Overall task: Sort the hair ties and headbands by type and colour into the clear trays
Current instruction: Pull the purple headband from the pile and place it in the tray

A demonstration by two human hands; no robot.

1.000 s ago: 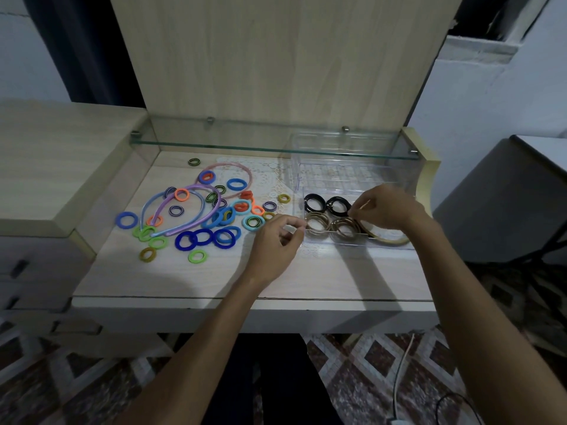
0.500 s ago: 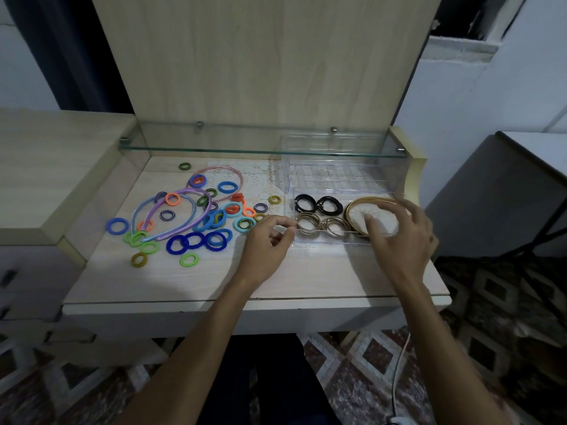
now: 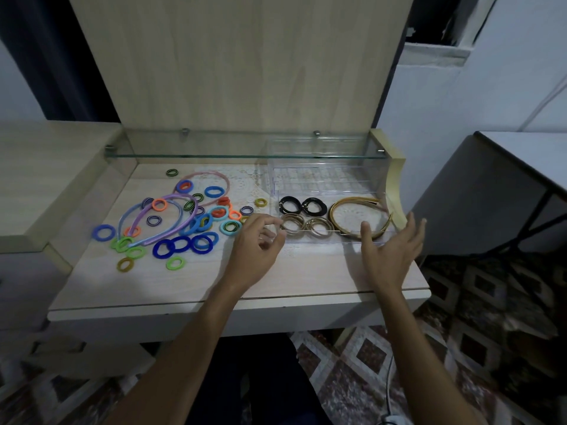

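A clear tray [image 3: 337,237] lies on the right of the table, holding black hair ties [image 3: 302,206], beige hair ties [image 3: 305,226] and gold headbands [image 3: 357,217]. A second clear tray [image 3: 322,179] stands behind it under the glass shelf. Loose coloured hair ties [image 3: 181,243] and purple, blue and pink headbands [image 3: 159,219] are scattered on the left. My left hand [image 3: 256,250] hovers with curled fingers at the tray's left front corner, holding nothing I can see. My right hand [image 3: 391,253] is spread open just in front of the tray's right end.
A glass shelf [image 3: 245,156] spans the back over the table [image 3: 184,286]. A wooden back panel rises behind it. A raised cabinet top [image 3: 46,179] stands on the left, and a dark table [image 3: 506,185] stands on the right beyond the table's edge.
My right hand has let go of the gold headbands in the tray and drawn back toward me, fingers spread. My left hand has stayed by the tray's left corner.
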